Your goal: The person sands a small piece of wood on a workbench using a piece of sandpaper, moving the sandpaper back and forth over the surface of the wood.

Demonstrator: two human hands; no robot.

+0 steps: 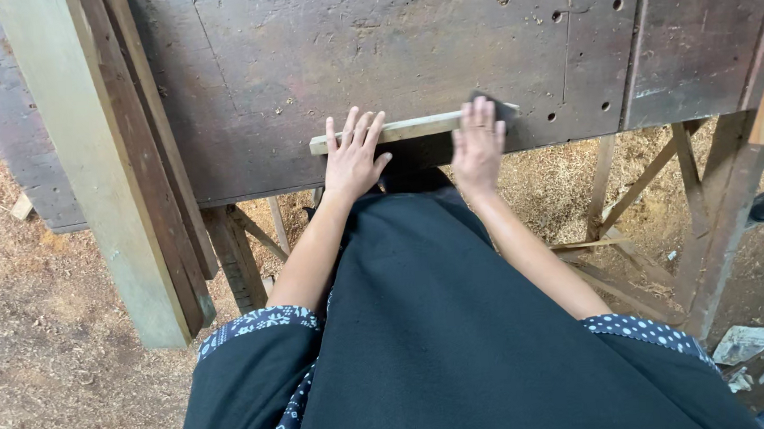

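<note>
The pale wooden strip [394,131] lies left-to-right along the tabletop's [371,54] near edge. Your left hand [354,158] pins it flat with spread fingers, gripping nothing. Your right hand [477,143] presses a dark pad [502,107] on its right end.

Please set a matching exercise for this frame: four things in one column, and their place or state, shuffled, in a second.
Things:
1. left hand
2. right hand
3. wooden strip
4. long pale plank

Places or states:
A. leans at the left end of the workbench
B. lies flat along the bench's near edge
C. presses a dark pad on the strip's right end
D. fingers spread flat on the strip's left part

Pairs: 1-D, 2-C, 3-B, 4-A
</note>
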